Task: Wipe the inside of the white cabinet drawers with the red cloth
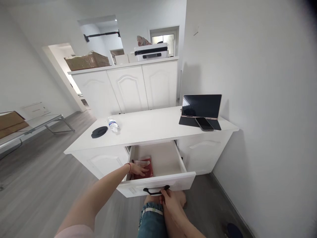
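Observation:
A white drawer [170,158] is pulled out of the cabinet. Inside its left front corner lie red flat packets [149,165] with clear wrapping; what they contain I cannot make out. My left hand [138,169], with a red string at the wrist, rests over these packets, its fingers stretched out and apart. Below the drawer's rim, the black handle [155,192] is gripped near its right end by my right hand [166,197], fingers curled around it.
On the white cabinet top [146,125] lie a clear water bottle [113,125] and a black round object [99,132] at left. A tablet [201,105] stands at right, with a phone [204,124] before it. A wall [260,99] borders the right side.

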The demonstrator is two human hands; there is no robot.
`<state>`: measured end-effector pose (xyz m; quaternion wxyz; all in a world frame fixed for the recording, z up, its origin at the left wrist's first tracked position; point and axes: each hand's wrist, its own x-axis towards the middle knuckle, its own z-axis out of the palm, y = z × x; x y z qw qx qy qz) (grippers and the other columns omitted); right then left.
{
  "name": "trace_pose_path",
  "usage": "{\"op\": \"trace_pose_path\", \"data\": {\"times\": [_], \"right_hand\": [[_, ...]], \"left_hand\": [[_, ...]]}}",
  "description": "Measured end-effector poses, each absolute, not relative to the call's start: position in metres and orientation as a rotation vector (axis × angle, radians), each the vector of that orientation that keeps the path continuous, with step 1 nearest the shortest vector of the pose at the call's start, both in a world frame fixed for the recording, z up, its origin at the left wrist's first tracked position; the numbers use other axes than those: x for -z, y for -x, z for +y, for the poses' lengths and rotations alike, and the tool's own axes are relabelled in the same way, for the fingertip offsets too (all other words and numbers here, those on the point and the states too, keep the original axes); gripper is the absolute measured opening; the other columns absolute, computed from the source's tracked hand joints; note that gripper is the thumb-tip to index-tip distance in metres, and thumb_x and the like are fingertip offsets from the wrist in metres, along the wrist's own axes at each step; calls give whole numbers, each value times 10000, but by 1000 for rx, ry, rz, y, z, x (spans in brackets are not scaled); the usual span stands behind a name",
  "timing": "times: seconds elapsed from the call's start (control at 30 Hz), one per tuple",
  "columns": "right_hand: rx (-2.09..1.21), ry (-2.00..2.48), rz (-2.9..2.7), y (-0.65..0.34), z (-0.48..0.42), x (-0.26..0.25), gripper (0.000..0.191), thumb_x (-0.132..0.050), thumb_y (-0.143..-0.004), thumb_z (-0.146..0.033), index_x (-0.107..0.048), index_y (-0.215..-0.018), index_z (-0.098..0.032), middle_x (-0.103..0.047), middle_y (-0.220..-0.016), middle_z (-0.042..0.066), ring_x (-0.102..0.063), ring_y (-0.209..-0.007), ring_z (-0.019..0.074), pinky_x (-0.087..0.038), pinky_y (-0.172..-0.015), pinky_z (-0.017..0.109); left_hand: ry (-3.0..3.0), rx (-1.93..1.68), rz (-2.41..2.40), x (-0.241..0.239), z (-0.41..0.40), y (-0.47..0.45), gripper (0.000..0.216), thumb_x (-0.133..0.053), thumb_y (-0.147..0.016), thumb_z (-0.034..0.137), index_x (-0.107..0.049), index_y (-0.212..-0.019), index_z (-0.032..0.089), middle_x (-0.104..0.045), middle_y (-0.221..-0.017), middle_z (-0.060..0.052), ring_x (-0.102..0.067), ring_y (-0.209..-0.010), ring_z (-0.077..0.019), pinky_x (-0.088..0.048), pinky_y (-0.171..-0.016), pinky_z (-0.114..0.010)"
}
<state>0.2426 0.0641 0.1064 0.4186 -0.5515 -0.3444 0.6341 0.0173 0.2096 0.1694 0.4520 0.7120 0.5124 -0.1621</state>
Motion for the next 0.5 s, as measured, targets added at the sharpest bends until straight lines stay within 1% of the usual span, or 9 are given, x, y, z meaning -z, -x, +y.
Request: {"op": "trace_pose_path", "data": {"times": [0.07,0.13,0.23,0.3,0.37,0.43,0.5], "right_hand": [[-1597,1380,-833,-243,63,-112,341,-600,-716,-468,-489,-496,-232,-503,-425,-13,-466,-407,150,-345,-464,286],[-1610,1364,-814,-243,62,-115,324,-599,-717,-459,-496,-510,-232,-506,-431,-16,-465,-415,149,-344,-468,284],[-1626,1336,-783,-244,61,-116,296,-606,-712,-448,-512,-535,-230,-523,-457,-17,-477,-434,149,-348,-475,282],[-1642,1332,-775,-245,60,-117,288,-611,-708,-438,-512,-537,-229,-529,-462,-14,-481,-440,149,-353,-479,281],[-1648,1328,-787,-246,60,-117,292,-610,-708,-436,-507,-529,-230,-532,-464,-12,-483,-444,150,-359,-484,281],[-1644,1313,-802,-246,60,-115,299,-604,-712,-441,-507,-525,-229,-535,-468,-9,-487,-451,151,-363,-491,282],[-1642,1306,-801,-246,60,-112,307,-596,-715,-450,-509,-521,-228,-527,-462,-8,-480,-447,150,-358,-486,283]], "left_hand": [[-1800,387,1235,-175,206,-22,638,-691,-674,474,-598,-1271,269,-333,-1556,-52,-208,-1445,-307,-181,-1149,-483],[-1852,366,1196,-182,203,-27,561,-696,-671,469,-655,-1194,268,-426,-1505,-43,-247,-1433,-293,-153,-1160,-447],[-1951,345,1127,-194,197,-33,432,-665,-709,424,-704,-1112,273,-441,-1495,-18,-256,-1431,-281,-108,-1168,-413],[-1989,354,1078,-199,191,-33,353,-646,-721,384,-730,-1050,287,-499,-1451,-3,-320,-1401,-270,-157,-1158,-387],[-1979,376,1064,-201,185,-30,318,-650,-706,346,-742,-1007,296,-609,-1334,-6,-424,-1330,-259,-246,-1122,-360],[-1945,384,1101,-200,180,-29,357,-657,-688,315,-731,-1037,293,-675,-1224,-18,-498,-1258,-258,-311,-1079,-358],[-1977,317,1176,-199,178,-33,401,-655,-676,298,-719,-1071,283,-706,-1145,-33,-554,-1184,-272,-350,-1041,-383]]}}
